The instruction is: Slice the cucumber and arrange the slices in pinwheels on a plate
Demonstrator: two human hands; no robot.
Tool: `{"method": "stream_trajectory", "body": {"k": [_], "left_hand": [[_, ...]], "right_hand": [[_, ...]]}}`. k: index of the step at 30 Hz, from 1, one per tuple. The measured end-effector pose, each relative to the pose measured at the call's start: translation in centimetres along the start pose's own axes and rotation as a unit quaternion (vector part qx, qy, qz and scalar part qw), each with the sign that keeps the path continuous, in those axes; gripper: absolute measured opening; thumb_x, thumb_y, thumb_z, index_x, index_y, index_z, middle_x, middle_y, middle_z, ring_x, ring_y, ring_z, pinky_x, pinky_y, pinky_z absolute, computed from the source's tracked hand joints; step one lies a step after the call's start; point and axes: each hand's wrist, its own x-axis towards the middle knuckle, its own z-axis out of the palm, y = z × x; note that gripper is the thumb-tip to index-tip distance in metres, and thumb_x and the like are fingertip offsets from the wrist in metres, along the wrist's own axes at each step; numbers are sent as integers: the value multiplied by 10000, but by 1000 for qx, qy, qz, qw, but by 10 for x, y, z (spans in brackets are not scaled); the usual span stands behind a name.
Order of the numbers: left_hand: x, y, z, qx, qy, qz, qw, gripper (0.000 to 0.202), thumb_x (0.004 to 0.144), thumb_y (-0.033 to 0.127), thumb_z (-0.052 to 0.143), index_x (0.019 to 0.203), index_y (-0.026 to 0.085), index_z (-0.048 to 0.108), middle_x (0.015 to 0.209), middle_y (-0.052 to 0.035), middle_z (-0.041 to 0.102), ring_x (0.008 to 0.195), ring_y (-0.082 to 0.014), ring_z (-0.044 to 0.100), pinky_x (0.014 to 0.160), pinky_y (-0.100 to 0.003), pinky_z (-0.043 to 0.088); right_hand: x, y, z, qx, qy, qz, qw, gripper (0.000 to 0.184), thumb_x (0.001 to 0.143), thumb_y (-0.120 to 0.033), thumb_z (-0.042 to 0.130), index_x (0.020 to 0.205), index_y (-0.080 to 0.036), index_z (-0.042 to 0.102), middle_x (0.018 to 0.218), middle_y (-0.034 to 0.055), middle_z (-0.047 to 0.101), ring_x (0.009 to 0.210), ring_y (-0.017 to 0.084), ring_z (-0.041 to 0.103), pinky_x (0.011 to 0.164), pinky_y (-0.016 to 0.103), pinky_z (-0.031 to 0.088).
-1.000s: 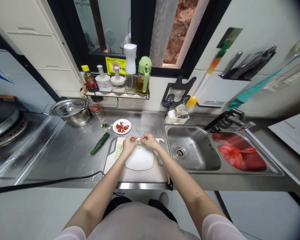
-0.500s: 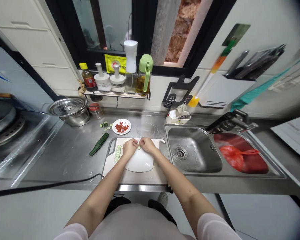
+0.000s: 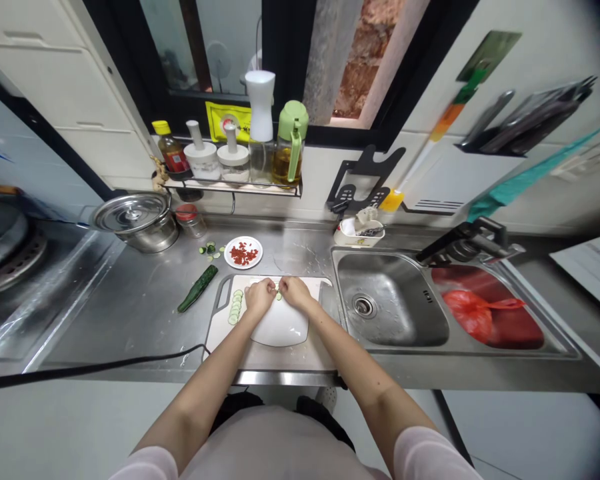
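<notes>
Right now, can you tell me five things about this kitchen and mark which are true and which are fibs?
1. The long dark-green cucumber lies on the shiny metal counter. True.
2. The round white plate holds cucumber slices. False: the round white plate holds small red pieces.
3. The left hand and right hand are close together over the white rounded-square dish. True.
4. The clear oil bottle with a light-green lid is in the sink. False: that bottle stands on the wall shelf.
5. Round pale-green slices form a row on the beige cutting board. True.
</notes>
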Motion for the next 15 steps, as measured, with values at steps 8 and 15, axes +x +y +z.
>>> {"method": "stream_trajectory", "body": {"k": [8, 15], "left_hand": [[-1, 0, 1, 19, 5, 20, 1000, 139, 824, 258, 568, 907, 273, 678, 903, -9, 733, 970, -214, 623, 867, -335, 349], [-2, -1, -3, 27, 0, 48, 998, 155, 831, 260, 564, 905, 277, 699, 979, -25, 716, 1002, -219, 606, 861, -336, 357]], "right_hand": [[-2, -3, 1, -56, 3, -12, 998, 233, 918, -195, 451, 976, -189, 676, 1005, 87, 702, 900, 175, 605, 695, 243, 327], [-5, -2, 3, -59, 10, -19, 998, 235, 940, -185, 434, 1018, -186, 655, 1058, 92, 682, 942, 175, 584, 724, 241, 333]]}}
